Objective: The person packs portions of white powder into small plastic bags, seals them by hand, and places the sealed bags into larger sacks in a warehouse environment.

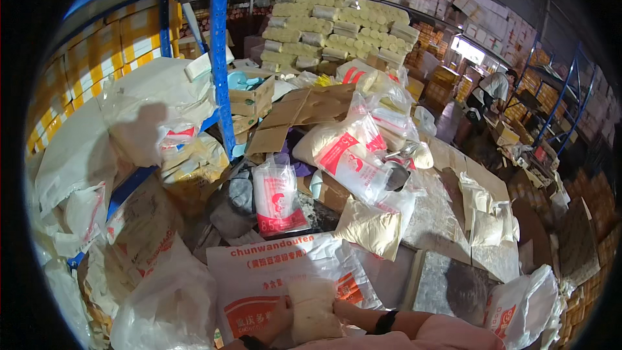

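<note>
A filled clear plastic bag of pale powder (315, 308) stands upright between my two hands, low in the view. My left hand (281, 318) grips its left side and my right hand (344, 310) its right upper side; the fingers are partly hidden. Beneath and behind it lies a flat white woven sack (262, 272) with red printing. Beyond the sack are a packet of printed plastic bags (277, 194) and, to its right, a filled bag of cream powder (370, 227). A large printed plastic bag of powder (347, 155) leans farther back.
A blue metal rack post (221, 58) rises at the left. Crumpled clear plastic (163, 296) lies left of my hands, a dark flat board (449, 282) to the right. Flattened cardboard (301, 112) lies behind, before stacked wrapped rolls (335, 24). A person (493, 90) bends over boxes far right.
</note>
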Motion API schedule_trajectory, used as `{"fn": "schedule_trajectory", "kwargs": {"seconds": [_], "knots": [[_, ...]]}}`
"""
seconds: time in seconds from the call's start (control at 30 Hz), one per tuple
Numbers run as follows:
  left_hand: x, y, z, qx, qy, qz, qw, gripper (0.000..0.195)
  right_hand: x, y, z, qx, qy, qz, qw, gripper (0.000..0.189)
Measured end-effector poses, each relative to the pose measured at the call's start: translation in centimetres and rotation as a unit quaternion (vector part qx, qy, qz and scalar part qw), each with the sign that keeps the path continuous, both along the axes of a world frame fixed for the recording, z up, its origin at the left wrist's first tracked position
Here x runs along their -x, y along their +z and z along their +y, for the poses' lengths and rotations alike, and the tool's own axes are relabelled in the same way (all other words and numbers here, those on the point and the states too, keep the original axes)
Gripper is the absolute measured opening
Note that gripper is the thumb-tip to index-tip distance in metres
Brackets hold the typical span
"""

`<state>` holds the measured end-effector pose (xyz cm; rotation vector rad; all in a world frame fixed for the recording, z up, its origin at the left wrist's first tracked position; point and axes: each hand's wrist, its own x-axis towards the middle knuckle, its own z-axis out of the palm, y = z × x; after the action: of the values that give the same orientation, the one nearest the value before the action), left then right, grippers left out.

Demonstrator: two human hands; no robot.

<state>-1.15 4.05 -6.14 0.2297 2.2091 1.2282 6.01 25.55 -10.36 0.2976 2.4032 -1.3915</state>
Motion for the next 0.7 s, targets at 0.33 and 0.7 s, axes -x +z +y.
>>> {"fn": "schedule_trajectory", "kwargs": {"seconds": [0.33,0.7], "knots": [[0.5,7.1,0.9,0.001,-0.163,0.206,0.965,0.031,4.3,2.2,-0.4,-0.012,0.056,-0.009,0.998,0.035],[1.3,8.3,0.0,0.035,-0.158,0.302,0.939,0.030,3.8,1.3,-0.5,-0.018,0.099,0.004,0.995,0.032]]}}
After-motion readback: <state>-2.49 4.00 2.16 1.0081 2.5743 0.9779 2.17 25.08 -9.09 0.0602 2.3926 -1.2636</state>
